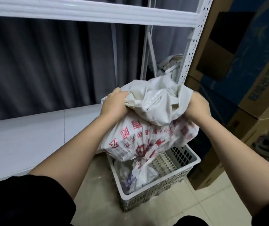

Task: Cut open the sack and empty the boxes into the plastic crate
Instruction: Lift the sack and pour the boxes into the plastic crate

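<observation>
Beige tiled floor [96, 190]: grey plastic crate [163, 185] on it, cardboard boxes [253, 111] stacked right.

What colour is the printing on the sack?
Red, on the white sack; seen in the head view.

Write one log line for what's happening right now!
left hand: grips sack | right hand: grips sack | sack: held over plastic crate | boxes: none visible
</observation>
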